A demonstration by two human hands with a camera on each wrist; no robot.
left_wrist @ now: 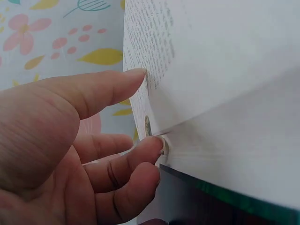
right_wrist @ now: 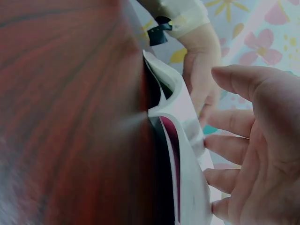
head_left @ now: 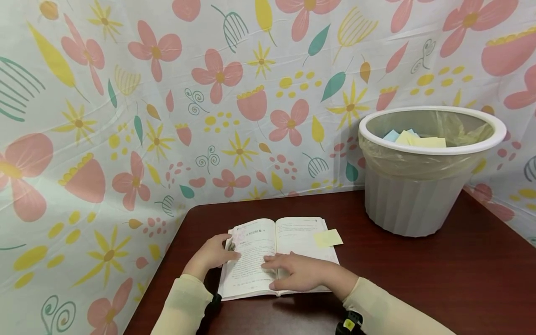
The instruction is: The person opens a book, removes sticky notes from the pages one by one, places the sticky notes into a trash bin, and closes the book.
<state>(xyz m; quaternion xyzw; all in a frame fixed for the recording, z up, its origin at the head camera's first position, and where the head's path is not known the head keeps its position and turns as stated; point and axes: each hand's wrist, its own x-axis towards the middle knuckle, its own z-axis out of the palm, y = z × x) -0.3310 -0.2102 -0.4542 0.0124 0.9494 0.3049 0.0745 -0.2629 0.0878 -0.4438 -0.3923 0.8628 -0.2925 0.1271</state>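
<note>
On the dark red wooden surface (head_left: pixel 418 279), my left hand (head_left: pixel 211 255) pinches the open white paperback book's (head_left: pixel 276 256) page edge; my right hand (head_left: pixel 299 272) lies spread flat on it. A hard tug could tear it.

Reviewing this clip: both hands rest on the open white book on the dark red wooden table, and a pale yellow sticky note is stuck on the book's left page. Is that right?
Not quite. The pale yellow sticky note sits at the outer edge of the right page, not the left, as the head view shows. Otherwise correct: the left hand and right hand rest on the open white book on the dark red wooden table.
</note>
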